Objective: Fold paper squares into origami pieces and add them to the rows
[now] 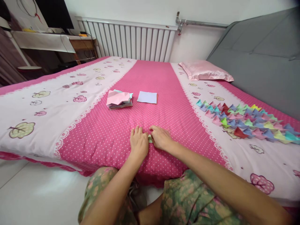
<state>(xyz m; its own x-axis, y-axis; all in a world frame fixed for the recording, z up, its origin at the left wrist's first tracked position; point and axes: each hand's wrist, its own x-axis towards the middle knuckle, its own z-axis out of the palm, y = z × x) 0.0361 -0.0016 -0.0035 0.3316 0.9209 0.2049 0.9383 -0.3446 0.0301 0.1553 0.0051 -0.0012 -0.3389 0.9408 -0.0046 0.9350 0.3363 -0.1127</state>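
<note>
1. Because the left hand (138, 139) and the right hand (161, 137) cover most of it, only a small strip of the green paper (150, 138) is visible, between the fingers, on the bedspread (154, 75).

2. The left fingers are stretched forward and a little apart, at the left edge of this paper. The right fingers are bent inward, with the tips close to its other edge. Whether they pinch the paper or only press it down, I cannot tell.

3. The strip looks narrow, so I judge that this piece is already partly folded; how many folds it has is hidden by the hands.

4. Ahead of the fingers, almost straight, lies a lilac sheet (147, 97), flat, with a reddish edge showing at its right side. It seems not folded yet.

5. Ahead of the fingers and to the left there is a paper stack (119, 98), with a pink sheet on top. It is somewhat untidy, and I take it as material not yet used.

6. Well to the right of the fingers, many folded paper shapes (248, 122) stand in several rows, in many colours. These appear finished, so a large part is done, while the stack and the lilac sheet remain.
</note>
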